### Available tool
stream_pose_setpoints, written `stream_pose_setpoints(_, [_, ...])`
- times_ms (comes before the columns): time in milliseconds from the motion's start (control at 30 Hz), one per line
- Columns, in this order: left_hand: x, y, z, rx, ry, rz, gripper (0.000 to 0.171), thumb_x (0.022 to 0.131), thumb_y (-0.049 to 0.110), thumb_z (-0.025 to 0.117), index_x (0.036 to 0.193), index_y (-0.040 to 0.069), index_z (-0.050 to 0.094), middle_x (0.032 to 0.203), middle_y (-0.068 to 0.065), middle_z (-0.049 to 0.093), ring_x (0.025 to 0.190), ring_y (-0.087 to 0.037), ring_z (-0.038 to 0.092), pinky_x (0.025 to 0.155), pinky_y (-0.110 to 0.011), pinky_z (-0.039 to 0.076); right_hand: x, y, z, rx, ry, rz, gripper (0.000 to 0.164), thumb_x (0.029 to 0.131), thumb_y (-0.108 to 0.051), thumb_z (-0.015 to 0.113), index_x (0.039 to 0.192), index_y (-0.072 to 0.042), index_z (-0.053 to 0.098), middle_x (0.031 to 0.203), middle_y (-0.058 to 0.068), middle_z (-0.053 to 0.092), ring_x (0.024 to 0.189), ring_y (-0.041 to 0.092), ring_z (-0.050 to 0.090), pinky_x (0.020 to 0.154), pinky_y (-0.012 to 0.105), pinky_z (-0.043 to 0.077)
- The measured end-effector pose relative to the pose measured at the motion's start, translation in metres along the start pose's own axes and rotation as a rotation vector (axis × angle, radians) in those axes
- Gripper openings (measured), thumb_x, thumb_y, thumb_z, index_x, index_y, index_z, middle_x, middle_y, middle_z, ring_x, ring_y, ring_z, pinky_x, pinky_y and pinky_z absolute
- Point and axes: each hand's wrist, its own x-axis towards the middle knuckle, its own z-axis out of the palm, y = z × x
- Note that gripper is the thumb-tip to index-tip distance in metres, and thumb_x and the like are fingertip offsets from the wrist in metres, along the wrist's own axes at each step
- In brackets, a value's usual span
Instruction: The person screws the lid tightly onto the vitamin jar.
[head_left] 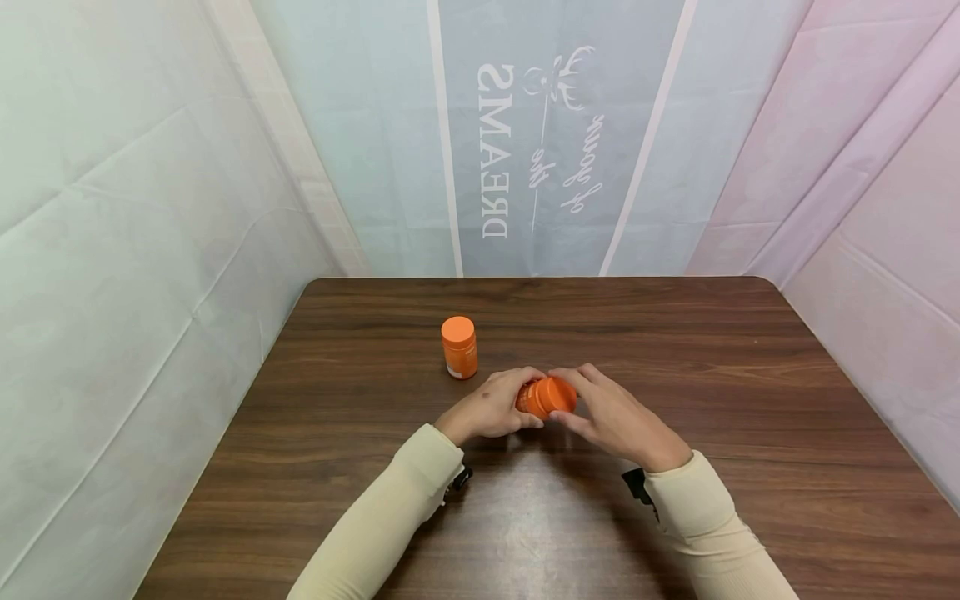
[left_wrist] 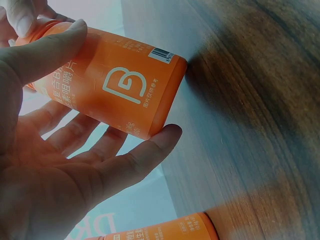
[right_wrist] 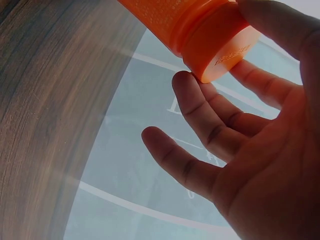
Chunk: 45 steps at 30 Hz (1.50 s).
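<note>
An orange pill bottle [left_wrist: 117, 80] with a white "B" logo and a barcode lies in the grip of my left hand [head_left: 491, 406], thumb across the label and fingers beneath. It tilts, its cap end toward my right hand [head_left: 618, 421]. At the orange cap [right_wrist: 222, 45], the right thumb and fingers pinch the rim; the little finger stretches out away from it. The cap sits on the bottle's neck. A second orange bottle [head_left: 460, 347], capped, stands upright on the table behind and left of the left hand; part of it shows in the left wrist view.
The brown wood-grain table [head_left: 360, 333] has rounded back corners. Behind it hangs a printed cloth [head_left: 397, 125] with mirrored lettering, and pale cloth walls [head_left: 135, 250] close in both sides. Black wrist devices [head_left: 637, 485] sit at the light sleeves' cuffs.
</note>
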Motion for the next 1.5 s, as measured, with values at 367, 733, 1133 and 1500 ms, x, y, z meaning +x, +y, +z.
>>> stream_pose_setpoints(367, [-0.0005, 0.0009, 0.0003, -0.003, 0.003, 0.004, 0.056, 0.086, 0.017, 0.082, 0.134, 0.011, 0.053, 0.116, -0.001, 0.061, 0.097, -0.011, 0.057, 0.084, -0.026, 0.048, -0.0003, -0.0011, 0.0034, 0.011, 0.031, 0.049, 0.052, 0.093, -0.034, 0.072, 0.132, -0.003, 0.057, 0.105, 0.009, 0.059, 0.079, 0.015, 0.055, 0.068, 0.033, 0.050])
stream_pose_setpoints(733, [-0.0007, 0.0021, 0.0006, 0.013, 0.002, -0.002, 0.058, 0.086, 0.018, 0.081, 0.135, 0.011, 0.052, 0.119, -0.002, 0.061, 0.100, -0.012, 0.058, 0.087, -0.027, 0.049, 0.0005, 0.0018, 0.0022, -0.049, 0.029, -0.034, 0.066, 0.082, -0.024, 0.085, 0.139, -0.009, 0.055, 0.124, 0.009, 0.057, 0.104, 0.028, 0.062, 0.084, 0.047, 0.054])
stream_pose_setpoints(1133, [0.0002, 0.0028, 0.0005, 0.014, -0.003, -0.018, 0.059, 0.086, 0.018, 0.082, 0.136, 0.011, 0.052, 0.118, -0.002, 0.061, 0.099, -0.012, 0.057, 0.086, -0.027, 0.048, 0.0003, 0.0004, 0.0031, -0.059, 0.021, 0.002, 0.058, 0.087, -0.026, 0.080, 0.136, -0.006, 0.057, 0.117, 0.011, 0.060, 0.094, 0.024, 0.062, 0.078, 0.048, 0.053])
stream_pose_setpoints(1500, [0.0007, 0.0031, -0.0002, 0.020, -0.005, -0.015, 0.058, 0.086, 0.018, 0.082, 0.135, 0.011, 0.052, 0.117, -0.002, 0.061, 0.098, -0.012, 0.057, 0.085, -0.026, 0.048, 0.0015, -0.0003, 0.0040, -0.070, 0.018, 0.041, 0.062, 0.088, -0.036, 0.078, 0.136, -0.005, 0.056, 0.116, 0.014, 0.060, 0.086, 0.024, 0.062, 0.074, 0.045, 0.053])
